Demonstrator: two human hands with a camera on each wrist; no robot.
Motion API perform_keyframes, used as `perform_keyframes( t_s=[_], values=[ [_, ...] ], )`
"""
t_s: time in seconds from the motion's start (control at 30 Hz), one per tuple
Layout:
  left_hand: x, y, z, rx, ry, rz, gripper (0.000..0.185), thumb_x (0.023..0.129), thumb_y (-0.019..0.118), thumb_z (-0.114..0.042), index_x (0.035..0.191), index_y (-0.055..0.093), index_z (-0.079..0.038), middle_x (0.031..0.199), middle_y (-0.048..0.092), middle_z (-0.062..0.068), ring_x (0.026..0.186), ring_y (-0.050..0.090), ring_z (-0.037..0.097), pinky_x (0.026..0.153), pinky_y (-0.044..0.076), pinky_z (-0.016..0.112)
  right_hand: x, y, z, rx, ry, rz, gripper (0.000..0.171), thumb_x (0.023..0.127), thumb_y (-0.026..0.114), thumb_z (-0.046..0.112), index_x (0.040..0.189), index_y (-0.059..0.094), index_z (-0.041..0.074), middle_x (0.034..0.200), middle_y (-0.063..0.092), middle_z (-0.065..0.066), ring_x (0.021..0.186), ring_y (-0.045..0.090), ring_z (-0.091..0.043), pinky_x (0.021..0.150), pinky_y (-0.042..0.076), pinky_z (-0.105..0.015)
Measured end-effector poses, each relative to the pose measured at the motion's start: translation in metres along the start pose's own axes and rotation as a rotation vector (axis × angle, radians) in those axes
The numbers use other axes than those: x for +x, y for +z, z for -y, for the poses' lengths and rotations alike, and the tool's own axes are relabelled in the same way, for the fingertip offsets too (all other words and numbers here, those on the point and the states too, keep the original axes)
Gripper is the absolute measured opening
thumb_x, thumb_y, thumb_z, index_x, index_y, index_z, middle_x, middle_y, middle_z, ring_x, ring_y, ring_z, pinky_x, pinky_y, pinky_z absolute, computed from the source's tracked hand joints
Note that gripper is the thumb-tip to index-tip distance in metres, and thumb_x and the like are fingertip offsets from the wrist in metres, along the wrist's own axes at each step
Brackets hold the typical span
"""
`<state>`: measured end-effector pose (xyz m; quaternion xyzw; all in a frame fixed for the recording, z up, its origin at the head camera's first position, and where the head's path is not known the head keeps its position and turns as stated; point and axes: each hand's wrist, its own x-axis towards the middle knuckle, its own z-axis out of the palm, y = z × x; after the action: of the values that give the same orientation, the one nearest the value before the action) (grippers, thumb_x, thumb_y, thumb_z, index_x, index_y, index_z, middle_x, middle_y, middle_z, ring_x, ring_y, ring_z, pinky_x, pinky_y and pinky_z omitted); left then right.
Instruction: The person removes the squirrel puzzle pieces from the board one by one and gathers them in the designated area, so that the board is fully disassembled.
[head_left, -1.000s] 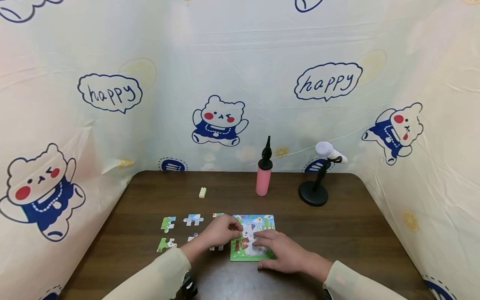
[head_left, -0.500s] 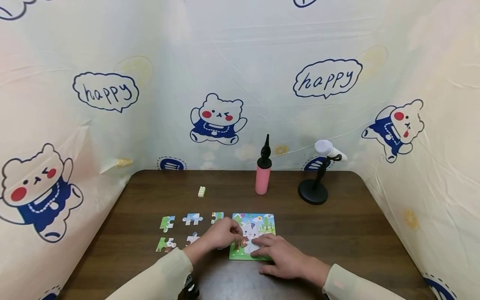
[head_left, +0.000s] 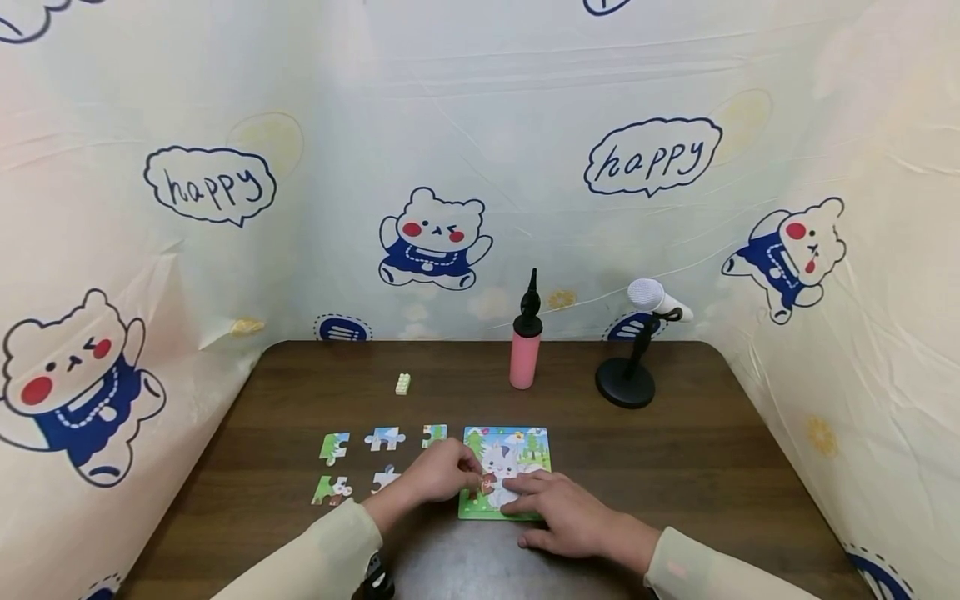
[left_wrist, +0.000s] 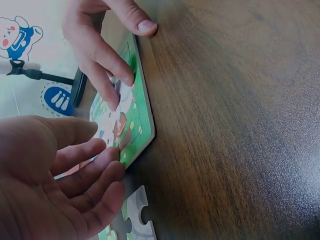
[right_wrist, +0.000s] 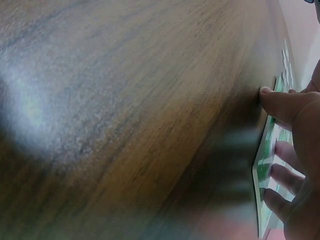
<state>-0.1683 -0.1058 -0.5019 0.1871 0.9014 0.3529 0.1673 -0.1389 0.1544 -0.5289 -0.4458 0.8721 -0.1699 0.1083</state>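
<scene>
In the head view a square jigsaw puzzle board (head_left: pixel 472 507) with a grey-and-white cartoon animal lies flat on the table. My left hand (head_left: pixel 444 471) is over its left edge, fingers loosely bent; in the left wrist view that hand (left_wrist: pixel 65 170) has a gap between thumb and index finger, and its fingertips are at the picture, though contact is hard to tell. My right hand (head_left: pixel 570 512) rests its fairly straight fingers on the board's lower right part. From the right wrist view, the thumb of this hand (right_wrist: pixel 305 130) touches the table beside the board.
Left of the board lie several loose jigsaw pieces (head_left: pixel 386 438), one partly hidden behind the left hand. Farther back are a pale building block (head_left: pixel 402 383), a pink pump (head_left: pixel 524 360) with a black top, and a white microphone (head_left: pixel 660 300) on a black stand (head_left: pixel 626 385).
My left hand has shifted slightly down along the board's left edge, uncovering more of the loose piece behind it. My right hand has settled a little lower and left on the puzzle.
</scene>
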Motion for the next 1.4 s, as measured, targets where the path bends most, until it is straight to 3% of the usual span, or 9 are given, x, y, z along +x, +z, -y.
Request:
perform_keyframes(
  t_s=[0.33,0.37,0.57,0.63,0.87,0.97,1.2,1.4],
  values=[
    [0.003,0.003,0.0,-0.036,-0.023,0.031,0.013,0.087,0.079,-0.014,0.094,0.08,-0.003,0.081,0.074,0.0,0.069,0.057,0.012,0.062,0.048,0.03,0.002,-0.002,0.001,-0.013,0.002,0.026,0.041,0.098,0.067,0.044,0.138,0.066,0.032,0.156,0.051,0.002,0.143,0.048,-0.023,0.112,0.042,-0.052],
    [0.004,0.004,0.0,-0.036,-0.027,0.03,0.013,0.087,0.079,-0.014,0.093,0.08,-0.003,0.08,0.073,-0.001,0.069,0.057,0.013,0.062,0.048,0.03,0.003,0.005,-0.006,-0.005,-0.007,0.017,0.043,0.098,0.065,0.048,0.139,0.064,0.034,0.157,0.049,0.004,0.144,0.046,-0.022,0.112,0.042,-0.052],
    [0.006,0.005,0.0,-0.032,-0.025,0.007,0.013,0.084,0.081,-0.013,0.089,0.074,-0.003,0.074,0.065,-0.002,0.066,0.054,0.012,0.061,0.046,0.029,0.004,0.005,-0.007,0.004,0.002,0.03,0.044,0.098,0.066,0.049,0.139,0.064,0.035,0.157,0.048,0.005,0.145,0.046,-0.022,0.112,0.042,-0.051],
    [0.006,0.006,0.0,-0.02,-0.016,-0.009,0.013,0.082,0.082,-0.009,0.088,0.072,-0.003,0.072,0.063,-0.002,0.065,0.053,0.011,0.061,0.045,0.028,0.003,-0.004,0.002,-0.01,0.016,0.041,0.043,0.097,0.069,0.044,0.138,0.065,0.033,0.156,0.05,0.003,0.144,0.047,-0.024,0.112,0.042,-0.051],
    [0.009,0.009,0.003,0.002,-0.012,-0.037,0.016,0.076,0.079,0.003,0.086,0.069,-0.005,0.071,0.06,-0.003,0.065,0.054,0.01,0.062,0.047,0.027,0.004,-0.004,0.002,-0.013,0.021,0.05,0.043,0.097,0.068,0.044,0.139,0.065,0.033,0.156,0.05,0.003,0.144,0.047,-0.023,0.113,0.041,-0.05],
    [0.009,0.007,0.005,-0.045,-0.008,-0.032,0.015,0.077,0.079,0.003,0.087,0.069,-0.004,0.071,0.06,-0.003,0.064,0.054,0.01,0.061,0.047,0.027,0.004,-0.004,0.001,-0.019,0.01,0.044,0.043,0.097,0.068,0.044,0.138,0.065,0.033,0.156,0.05,0.003,0.144,0.047,-0.024,0.113,0.042,-0.05],
    [0.004,-0.002,0.012,-0.294,-0.029,0.013,0.015,0.084,0.075,0.005,0.097,0.068,0.003,0.075,0.064,0.003,0.055,0.054,0.014,0.045,0.042,0.026,0.003,-0.003,0.001,-0.034,0.005,0.041,0.043,0.098,0.068,0.045,0.139,0.064,0.034,0.156,0.05,0.003,0.144,0.047,-0.024,0.111,0.043,-0.051],
    [-0.012,-0.017,0.027,-0.267,0.0,-0.024,0.017,0.088,0.075,-0.001,0.104,0.075,0.003,0.081,0.071,0.004,0.061,0.061,0.018,0.052,0.049,0.029,0.005,-0.002,0.001,-0.054,0.001,0.045,0.044,0.098,0.067,0.045,0.141,0.063,0.034,0.157,0.049,0.002,0.143,0.047,-0.022,0.11,0.044,-0.05]
  ],
)
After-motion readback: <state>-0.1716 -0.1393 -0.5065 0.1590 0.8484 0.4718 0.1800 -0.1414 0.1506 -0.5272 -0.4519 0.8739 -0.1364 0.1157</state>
